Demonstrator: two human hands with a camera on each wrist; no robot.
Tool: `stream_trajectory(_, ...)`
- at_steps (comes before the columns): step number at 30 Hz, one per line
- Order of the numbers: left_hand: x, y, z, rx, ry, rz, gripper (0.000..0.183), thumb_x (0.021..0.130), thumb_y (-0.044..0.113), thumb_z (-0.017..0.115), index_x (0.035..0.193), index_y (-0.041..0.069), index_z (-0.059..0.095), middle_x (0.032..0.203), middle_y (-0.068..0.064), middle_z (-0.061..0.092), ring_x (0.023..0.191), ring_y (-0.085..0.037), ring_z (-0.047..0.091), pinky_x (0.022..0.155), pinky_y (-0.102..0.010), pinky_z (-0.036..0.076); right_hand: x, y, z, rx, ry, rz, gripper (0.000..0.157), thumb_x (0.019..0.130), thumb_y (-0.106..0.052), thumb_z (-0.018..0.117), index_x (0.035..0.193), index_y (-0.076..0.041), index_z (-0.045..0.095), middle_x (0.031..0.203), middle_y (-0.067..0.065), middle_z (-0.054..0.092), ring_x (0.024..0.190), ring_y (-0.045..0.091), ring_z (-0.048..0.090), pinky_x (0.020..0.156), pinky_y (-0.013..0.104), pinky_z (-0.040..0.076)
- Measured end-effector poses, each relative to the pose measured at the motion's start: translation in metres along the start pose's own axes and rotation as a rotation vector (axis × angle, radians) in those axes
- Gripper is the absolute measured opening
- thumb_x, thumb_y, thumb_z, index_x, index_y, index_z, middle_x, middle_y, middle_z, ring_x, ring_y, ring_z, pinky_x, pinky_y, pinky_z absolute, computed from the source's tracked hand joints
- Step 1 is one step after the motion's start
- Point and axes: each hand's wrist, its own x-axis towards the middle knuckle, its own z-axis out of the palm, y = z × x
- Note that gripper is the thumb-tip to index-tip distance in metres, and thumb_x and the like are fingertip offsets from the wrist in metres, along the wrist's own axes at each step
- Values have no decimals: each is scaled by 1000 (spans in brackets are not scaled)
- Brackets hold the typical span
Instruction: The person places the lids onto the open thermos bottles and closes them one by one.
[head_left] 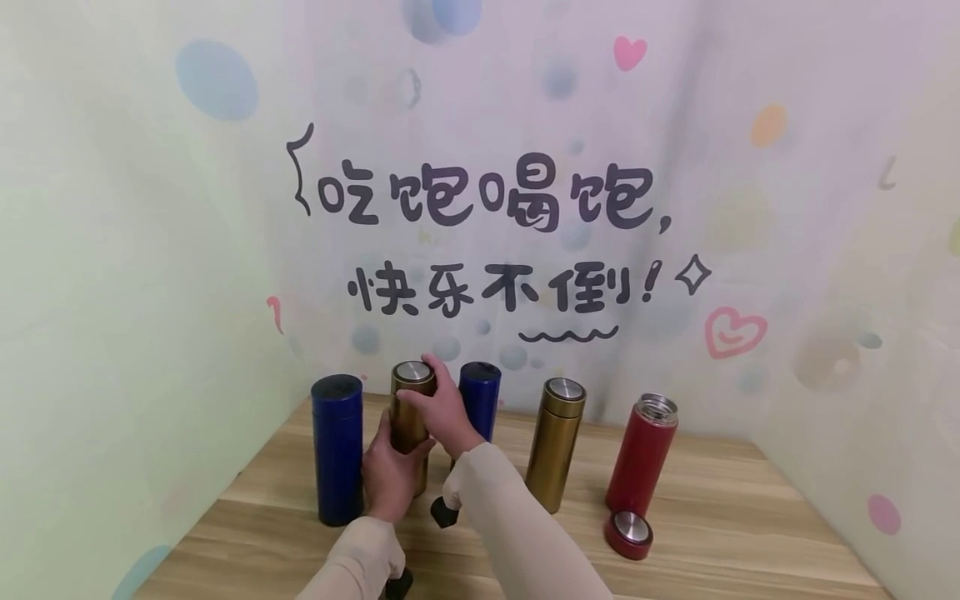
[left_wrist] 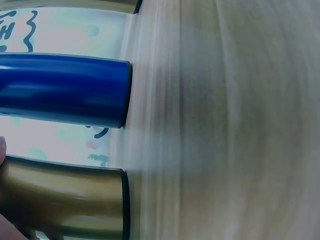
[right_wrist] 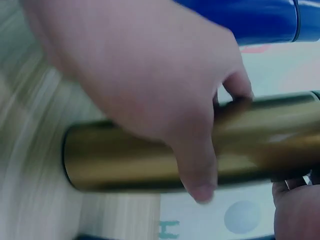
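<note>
In the head view, a gold thermos bottle (head_left: 411, 417) with a steel-topped lid (head_left: 414, 372) is upright between both hands. My left hand (head_left: 390, 477) grips its body, thumb and fingers on opposite sides. My right hand (head_left: 446, 412) grips around the lid end, its thumb crossing the front. In the right wrist view, the left hand (right_wrist: 150, 75) wraps the middle of the gold bottle (right_wrist: 265, 135), and part of the right hand (right_wrist: 298, 215) shows near the top end. The left wrist view catches the gold bottle's lower part (left_wrist: 70, 197).
A blue bottle (head_left: 337, 454) stands close left of the hands; another blue bottle (head_left: 480, 396) is partly hidden behind the right hand. Further right are a second gold bottle (head_left: 555, 446) and a lidless red bottle (head_left: 642, 454), its lid (head_left: 630, 533) on the wooden table (head_left: 720, 517).
</note>
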Motion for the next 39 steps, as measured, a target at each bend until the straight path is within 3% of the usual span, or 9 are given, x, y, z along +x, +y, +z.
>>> stream_trajectory(5,1,0,0,5,-3,-7,87,80,37,80,149,8,36,136,-22,53,119,-39,55,100,-55,41,1,-1,0,-51,26,5,64,86,-27,76,141,-15,43,127,6,57,115,25,54,99,48,43)
stream_trajectory(11,-1,2,0,11,-32,-30,90,82,43,77,151,8,32,138,-22,51,120,-39,54,101,-54,41,1,2,6,-98,120,-16,69,82,-26,80,137,-9,42,122,7,59,110,22,57,96,43,47)
stream_trajectory(19,1,1,1,13,-21,-15,88,81,37,79,150,7,34,137,-23,52,119,-39,55,100,-54,42,3,-1,10,-228,167,-56,73,80,-26,82,141,-8,46,128,12,52,112,26,55,96,42,47)
stream_trajectory(31,-1,0,2,4,15,8,87,79,35,82,148,8,38,132,-22,57,113,-38,59,97,-54,44,5,-1,1,60,6,63,76,84,-18,74,150,-16,35,134,11,51,121,30,49,103,50,37)
stream_trajectory(36,-1,0,3,4,17,17,85,79,31,82,148,6,38,132,-23,56,114,-38,58,98,-55,43,9,2,-7,96,-56,63,68,84,-15,73,144,-17,43,131,9,53,118,28,51,102,50,38)
stream_trajectory(39,0,-1,3,11,27,17,84,79,31,82,147,6,39,132,-23,56,114,-38,58,98,-55,43,11,4,-7,84,-49,60,63,83,-17,77,139,-16,48,126,6,56,114,26,54,100,49,40)
